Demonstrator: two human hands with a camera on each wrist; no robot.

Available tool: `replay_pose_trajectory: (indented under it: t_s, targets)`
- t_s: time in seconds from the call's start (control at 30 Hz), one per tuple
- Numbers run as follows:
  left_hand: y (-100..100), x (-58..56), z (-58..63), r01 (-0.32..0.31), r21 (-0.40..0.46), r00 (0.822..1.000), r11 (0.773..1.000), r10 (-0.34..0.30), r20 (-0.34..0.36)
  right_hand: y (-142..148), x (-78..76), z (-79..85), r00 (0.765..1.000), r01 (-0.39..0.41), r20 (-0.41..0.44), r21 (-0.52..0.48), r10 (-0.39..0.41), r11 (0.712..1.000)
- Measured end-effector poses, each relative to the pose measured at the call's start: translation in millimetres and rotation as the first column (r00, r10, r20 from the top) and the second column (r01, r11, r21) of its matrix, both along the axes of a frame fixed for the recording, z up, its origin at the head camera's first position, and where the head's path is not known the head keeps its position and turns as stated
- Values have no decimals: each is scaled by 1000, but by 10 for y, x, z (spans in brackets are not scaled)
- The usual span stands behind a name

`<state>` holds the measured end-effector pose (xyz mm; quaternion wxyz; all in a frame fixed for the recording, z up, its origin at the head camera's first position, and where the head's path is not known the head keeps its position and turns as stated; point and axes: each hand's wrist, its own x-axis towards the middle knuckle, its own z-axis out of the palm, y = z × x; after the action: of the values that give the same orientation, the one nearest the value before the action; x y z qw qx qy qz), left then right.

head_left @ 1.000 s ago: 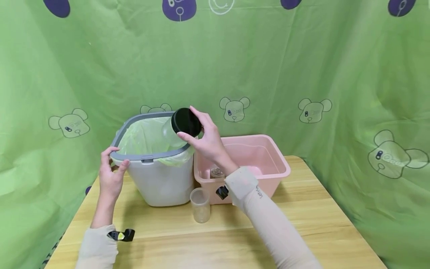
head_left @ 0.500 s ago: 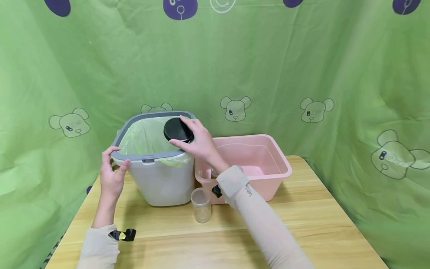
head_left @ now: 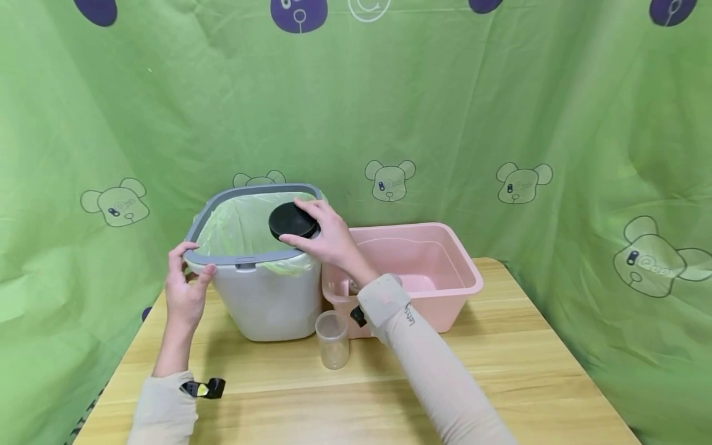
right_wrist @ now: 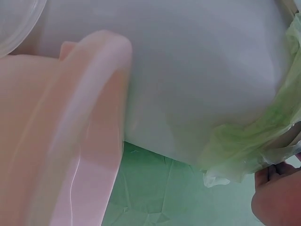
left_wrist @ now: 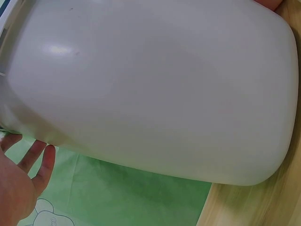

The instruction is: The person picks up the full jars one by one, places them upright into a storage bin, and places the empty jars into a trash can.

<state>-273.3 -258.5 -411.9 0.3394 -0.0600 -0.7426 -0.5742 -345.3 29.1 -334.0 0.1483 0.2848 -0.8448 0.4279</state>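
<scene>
At its left front corner, the white bin [head_left: 272, 303] with a grey rim and light green liner is gripped by my left hand [head_left: 185, 290], thumb low in front and fingers over the rim. The left wrist view shows the fingers [left_wrist: 44, 167] against the bin's side. My right hand [head_left: 328, 238] holds a jar by its black lid [head_left: 292, 220], inside the bin's mouth near the right edge. The jar's body is hidden below the lid. In the right wrist view the hand [right_wrist: 280, 195] is beside the liner's [right_wrist: 249, 146] overhanging edge.
A pink tub [head_left: 458, 272] stands right of the bin, close against it. Something clear inside it [head_left: 353, 286] is mostly hidden by my right wrist. A clear plastic cup [head_left: 334, 346] stands upright in front on the wooden table [head_left: 267, 402]. Green cloth [head_left: 445, 111] hangs behind.
My right hand has moved left and down, bringing the jar lower into the bin's mouth; its clear body, visible earlier, is now out of sight. My left hand has stayed on the rim.
</scene>
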Motion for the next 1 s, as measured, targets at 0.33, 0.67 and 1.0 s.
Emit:
replay_pose_trajectory:
  t_s: [0.33, 0.67, 1.0]
  targets:
    - [-6, 0, -19, 4, 10, 1000, 1000, -4, -15, 1, -29, -13, 999, -34, 38, -29, 35, 999]
    - [-23, -6, 12, 7, 0, 1000, 1000, -7, -14, 2, -19, 6, 997, -22, 69, -26, 24, 999]
    - [-31, -3, 6, 19, -1, 1000, 1000, -19, 10, 171, 195, -133, 997, -73, 27, -98, 76, 992]
